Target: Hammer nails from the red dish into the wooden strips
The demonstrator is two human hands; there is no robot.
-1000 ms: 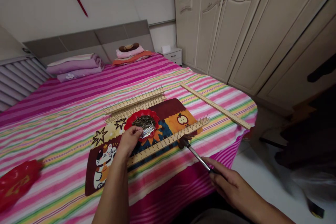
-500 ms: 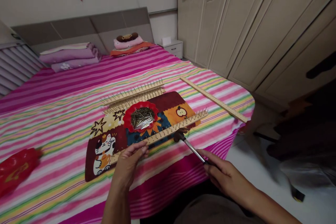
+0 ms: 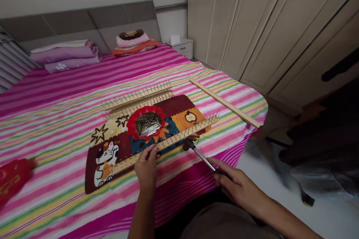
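My left hand (image 3: pixel 147 166) is closed in a pinch at the near edge of a long wooden strip (image 3: pixel 179 138) studded with nails; what its fingertips hold is too small to see. That strip lies across a patchwork mat (image 3: pixel 112 149) on the striped bed. Behind it stands a red dish (image 3: pixel 146 124) full of loose nails. My right hand (image 3: pixel 237 183) grips the handle of a small hammer (image 3: pixel 196 150), whose head rests on the bed beside the strip.
Two more nailed strips (image 3: pixel 137 99) lie behind the dish, and a bare wooden strip (image 3: pixel 224 102) lies near the bed's right corner. A red bag (image 3: pixel 12 179) is at the far left. Folded bedding (image 3: pixel 64 56) sits at the headboard. Wardrobe doors (image 3: pixel 252 26) stand on the right.
My left hand has come back from the red dish of nails to the near edge of the nailed strip. The hammer hand has scarcely moved. The view has shifted a little.
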